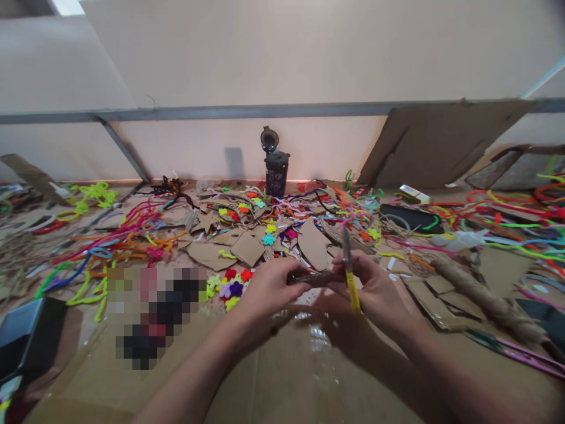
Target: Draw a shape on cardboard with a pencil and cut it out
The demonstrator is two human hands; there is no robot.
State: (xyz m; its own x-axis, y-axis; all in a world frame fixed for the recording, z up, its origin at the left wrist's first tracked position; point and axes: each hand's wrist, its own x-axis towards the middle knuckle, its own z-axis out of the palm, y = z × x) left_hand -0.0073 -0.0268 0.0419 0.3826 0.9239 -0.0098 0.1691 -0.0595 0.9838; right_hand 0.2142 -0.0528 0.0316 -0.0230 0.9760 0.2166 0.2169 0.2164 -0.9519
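Between my two hands is a small piece of cardboard [315, 278], seen nearly edge-on above the table. My left hand [270, 288] pinches its left end between thumb and fingers. At the other end, my right hand [373, 288] is closed on the cardboard and also holds a yellow utility knife [352, 285], its grey blade end pointing up and away from me. Just left of my left hand lie several small fuzzy flowers [229, 287] in bright colours. Cut cardboard pieces [248, 247] lie beyond my hands.
A dark bottle [276, 174] with its lid raised stands by the back panel. Coloured pipe cleaners [132, 227] are strewn across the table. A cardboard tube [485, 297] and a pink-handled cutter [521, 353] lie at right; a black box [35, 335] is at left. Large cardboard [273, 383] covers the front.
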